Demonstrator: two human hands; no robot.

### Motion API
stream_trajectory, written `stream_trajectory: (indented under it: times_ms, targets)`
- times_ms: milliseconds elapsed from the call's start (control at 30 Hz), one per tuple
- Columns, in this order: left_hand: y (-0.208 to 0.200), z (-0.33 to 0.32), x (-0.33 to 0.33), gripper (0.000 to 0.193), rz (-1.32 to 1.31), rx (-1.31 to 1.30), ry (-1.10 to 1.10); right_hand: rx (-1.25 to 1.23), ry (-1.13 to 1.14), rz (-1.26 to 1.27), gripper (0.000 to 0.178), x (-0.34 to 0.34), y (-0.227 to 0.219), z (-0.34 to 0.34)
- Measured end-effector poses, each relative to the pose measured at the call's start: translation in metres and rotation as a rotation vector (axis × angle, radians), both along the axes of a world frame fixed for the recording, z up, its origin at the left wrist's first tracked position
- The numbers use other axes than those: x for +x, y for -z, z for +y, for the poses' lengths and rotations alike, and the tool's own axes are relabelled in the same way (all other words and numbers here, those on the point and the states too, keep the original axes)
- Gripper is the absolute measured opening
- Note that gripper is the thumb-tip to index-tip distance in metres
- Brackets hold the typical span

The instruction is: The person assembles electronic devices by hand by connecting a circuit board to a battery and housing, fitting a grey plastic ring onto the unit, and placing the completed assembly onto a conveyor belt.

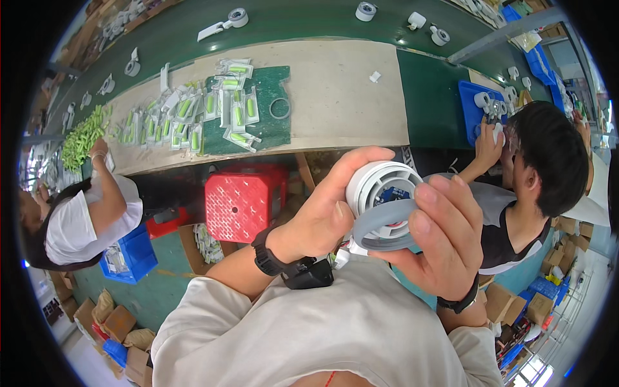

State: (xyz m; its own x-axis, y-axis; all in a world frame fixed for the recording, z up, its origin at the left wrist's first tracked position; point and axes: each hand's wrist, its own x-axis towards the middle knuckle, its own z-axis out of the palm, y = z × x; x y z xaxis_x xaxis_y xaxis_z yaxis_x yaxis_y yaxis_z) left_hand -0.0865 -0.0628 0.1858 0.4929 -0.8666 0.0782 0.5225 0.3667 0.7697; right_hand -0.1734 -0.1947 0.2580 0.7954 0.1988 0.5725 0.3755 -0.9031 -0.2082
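Observation:
My left hand [319, 213] grips a white round fan housing [362, 179] by its side, in front of my chest. Through its open face a blue circuit board [391, 195] shows among white ribs. Between the fingers and thumb of my right hand [448, 235] is a grey ring [385, 244], tilted against the lower front of the housing. Whether the ring is seated anywhere on the rim, I cannot tell. A white piece [342, 258] hangs just below the housing, partly hidden by my hands.
Green cells with white casings [238, 109] lie on the bench, beside another grey ring [280, 108]. White fans [237, 17] stand on the green belt behind. A red stool [237, 206] is below the bench. Co-workers sit left and right; a blue tray [469, 109] is at the right one.

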Motion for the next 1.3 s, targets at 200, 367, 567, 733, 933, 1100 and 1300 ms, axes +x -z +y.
stream_trajectory:
  times_ms: [200,367,567,733,933,1100,1300]
  targets:
    - [0.003,0.001,0.001,0.078,-0.006,-0.105,-0.003,0.028,0.007,0.003,0.063,0.000,0.000,0.001]
    - [0.005,-0.001,0.001,0.079,-0.080,-0.069,-0.018,0.082,0.042,0.022,0.055,-0.001,-0.002,0.007]
    - [-0.007,0.001,0.000,0.079,-0.059,-0.043,-0.059,0.161,0.074,0.044,0.051,0.001,-0.003,0.009]
    - [0.009,0.003,0.002,0.075,-0.226,-0.147,-0.092,0.246,0.020,0.130,0.053,0.002,-0.002,0.004]
    - [0.011,0.004,-0.005,0.066,-0.237,-0.045,-0.168,0.494,-0.046,0.422,0.060,0.000,0.001,0.003]
    - [0.009,0.005,-0.009,0.065,-0.585,0.006,-0.291,1.476,0.100,0.651,0.055,0.002,0.025,0.014]
    - [0.002,0.002,-0.022,0.055,-0.707,0.020,-0.409,1.534,0.241,0.597,0.049,0.002,0.028,0.021]
